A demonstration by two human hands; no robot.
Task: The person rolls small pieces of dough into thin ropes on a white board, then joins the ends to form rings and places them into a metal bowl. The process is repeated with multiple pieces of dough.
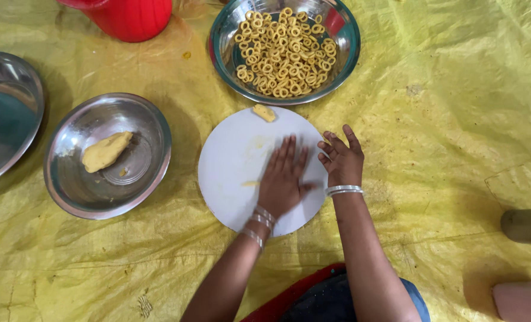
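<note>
**Yellow sheet covers the floor**

A crinkled yellow plastic sheet point(444, 119) spreads across the whole frame, creased and marked with small stains. Soft, even light falls from above, throwing faint shadows. At the right edge, lower down, two rounded pale shapes point(525, 262) intrude, too cropped to identify.

red jug point(128, 18): cut off by top edge | far-left steel bowl point(3, 113): cut by left edge | dough under left hand point(282, 179): hidden

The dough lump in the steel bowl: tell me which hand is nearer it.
Left. The left hand lies flat on the white board, right of the dough lump; the right hand is farther right.
</note>
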